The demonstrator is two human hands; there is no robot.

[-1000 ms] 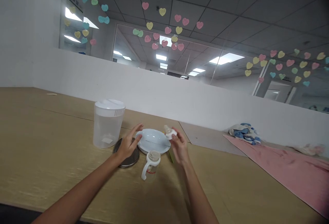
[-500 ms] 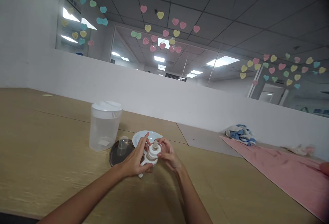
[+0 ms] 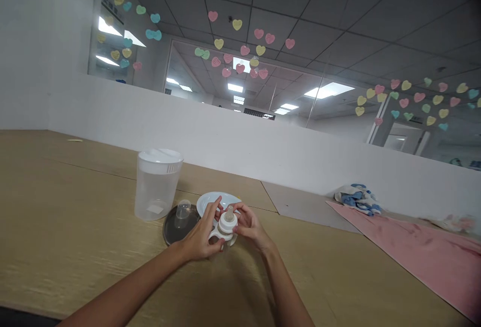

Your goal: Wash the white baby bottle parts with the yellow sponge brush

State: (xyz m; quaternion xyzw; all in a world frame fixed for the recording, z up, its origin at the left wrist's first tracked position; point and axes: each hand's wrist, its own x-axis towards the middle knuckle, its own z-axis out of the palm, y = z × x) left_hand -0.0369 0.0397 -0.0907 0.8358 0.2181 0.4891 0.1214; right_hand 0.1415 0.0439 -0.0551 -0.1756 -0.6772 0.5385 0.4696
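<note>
A baby bottle (image 3: 225, 230) with a white handled collar stands on the table between my hands, its body mostly hidden. On its mouth sits a white ring with a clear teat (image 3: 229, 218). My left hand (image 3: 203, 234) is wrapped round the bottle from the left. From the right, my right hand (image 3: 250, 227) grips the white ring with thumb and fingers. Behind them lies a pale blue-white bowl (image 3: 212, 200), partly covered by the hands. A clear dome cap (image 3: 183, 210) rests on a dark round tray (image 3: 173, 233) to the left.
A tall translucent bucket with a white lid (image 3: 157, 184) stands left of the tray. On the right, a pink cloth (image 3: 417, 254) covers the table, with a crumpled blue and white cloth (image 3: 356, 199) at its far corner. A white wall (image 3: 263, 151) borders the back.
The teat and ring went from the air in my right hand onto the bottle's mouth. My left hand closed round the bottle. The bottle's handle has since turned to the right.
</note>
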